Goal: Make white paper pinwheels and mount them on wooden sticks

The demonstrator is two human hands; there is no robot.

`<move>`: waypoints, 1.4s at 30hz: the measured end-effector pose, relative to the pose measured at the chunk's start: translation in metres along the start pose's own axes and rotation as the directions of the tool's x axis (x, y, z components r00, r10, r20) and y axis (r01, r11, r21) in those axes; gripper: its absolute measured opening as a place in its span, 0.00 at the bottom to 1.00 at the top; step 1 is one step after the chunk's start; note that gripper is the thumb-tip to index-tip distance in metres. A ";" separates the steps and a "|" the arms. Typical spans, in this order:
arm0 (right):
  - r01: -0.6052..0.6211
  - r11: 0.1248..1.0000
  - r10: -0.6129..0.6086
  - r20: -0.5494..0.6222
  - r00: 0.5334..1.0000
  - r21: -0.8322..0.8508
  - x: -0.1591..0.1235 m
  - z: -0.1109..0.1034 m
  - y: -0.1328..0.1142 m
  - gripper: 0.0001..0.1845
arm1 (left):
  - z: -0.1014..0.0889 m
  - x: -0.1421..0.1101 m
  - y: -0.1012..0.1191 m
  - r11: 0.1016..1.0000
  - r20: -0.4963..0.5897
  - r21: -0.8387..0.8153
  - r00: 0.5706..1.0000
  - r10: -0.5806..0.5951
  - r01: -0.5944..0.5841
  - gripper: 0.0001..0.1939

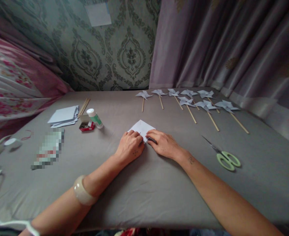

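Paper sheet: white, flat on gray-covered table, centered in front of operator, one corner pointing toward wall.

L hand: on sheet's L side, fingers bent, tips on paper; pinch vs. press: can't tell. Wrist w/ pale bangle.

R hand: on sheet's R side, thumb and fingers bent inward, near L hand. Dark item visible betw. thumb and fingers, type unclear; firm grip on it can't be confirmed.

R of hands: scissors, green handles, blades slightly toward wall.

Beyond sheet, far R: 8 paper pinwheels on wooden sticks, lying in approx. 2 rows.

L of sheet: glue stick upright, just beside red box w/ small metal pcs. Next: paper stack, loose sticks.

Far L: pixelated pkg., white cable.
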State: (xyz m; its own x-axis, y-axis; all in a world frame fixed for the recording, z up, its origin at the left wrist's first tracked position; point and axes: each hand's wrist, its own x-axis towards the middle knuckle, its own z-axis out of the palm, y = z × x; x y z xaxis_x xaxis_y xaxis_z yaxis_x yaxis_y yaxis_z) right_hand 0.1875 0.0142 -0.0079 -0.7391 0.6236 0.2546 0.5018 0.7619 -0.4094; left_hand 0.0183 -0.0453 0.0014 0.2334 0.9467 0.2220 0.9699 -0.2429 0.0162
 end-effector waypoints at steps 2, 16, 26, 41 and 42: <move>0.008 0.999 -0.007 0.012 1.000 -0.042 0.001 0.001 -0.001 0.12 | -0.001 0.000 -0.001 1.000 0.009 -0.005 1.000 -0.001 0.001 0.11; 0.088 0.956 -0.082 0.036 0.996 -0.278 0.007 0.003 -0.003 0.13 | 0.002 -0.002 -0.007 0.999 -0.043 -0.003 0.998 0.053 -0.053 0.10; 0.013 0.977 -0.050 -0.170 0.984 -0.212 0.007 0.006 0.001 0.07 | 0.010 0.008 -0.016 0.989 -0.130 -0.056 0.984 0.126 -0.134 0.14; -0.044 0.994 0.026 -0.172 0.985 -0.101 0.007 0.012 -0.005 0.08 | 0.009 0.009 -0.025 0.987 -0.218 -0.124 0.974 0.069 -0.098 0.10; -0.068 0.995 0.054 -0.178 0.982 -0.073 0.007 0.012 -0.005 0.08 | 0.009 0.009 -0.025 0.988 -0.199 -0.118 0.977 0.078 -0.103 0.10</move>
State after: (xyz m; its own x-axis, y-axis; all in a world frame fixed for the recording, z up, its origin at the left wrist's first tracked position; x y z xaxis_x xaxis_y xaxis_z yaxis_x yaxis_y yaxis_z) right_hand 0.1739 0.0126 -0.0147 -0.6186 0.6853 0.3842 0.5824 0.7282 -0.3612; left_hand -0.0037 -0.0288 -0.0063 0.2902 0.8639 0.4117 0.9256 -0.3627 0.1086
